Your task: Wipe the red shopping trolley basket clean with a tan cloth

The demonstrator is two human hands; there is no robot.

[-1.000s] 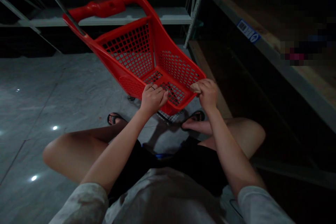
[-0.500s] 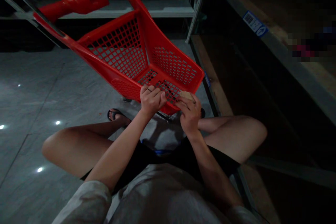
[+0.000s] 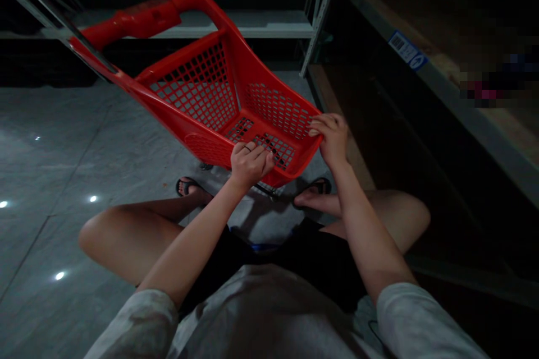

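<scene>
A red plastic shopping cart (image 3: 269,76) with lattice sides stands in front of me, its basket bare inside. My left hand (image 3: 251,165), with a ring on one finger, is closed over the near rim of the basket. At the right front corner, my right hand (image 3: 333,137) curls its fingers over the rim from outside. The fingertips reach to the inner side of the wall. Whatever lies beneath the right palm is hidden; the small beige piece seen there earlier is not visible.
My feet in black flip-flops (image 3: 320,186) are on the grey concrete floor (image 3: 84,151) on both sides of the cart's front. Behind it runs a white metal shelf (image 3: 252,31). At right, a wooden shelf (image 3: 458,101) carries a blue-and-white label (image 3: 408,50).
My right hand has moved right and up along the rim from the front edge to the corner, and the beige piece is no longer visible. My left hand still grips the rim.
</scene>
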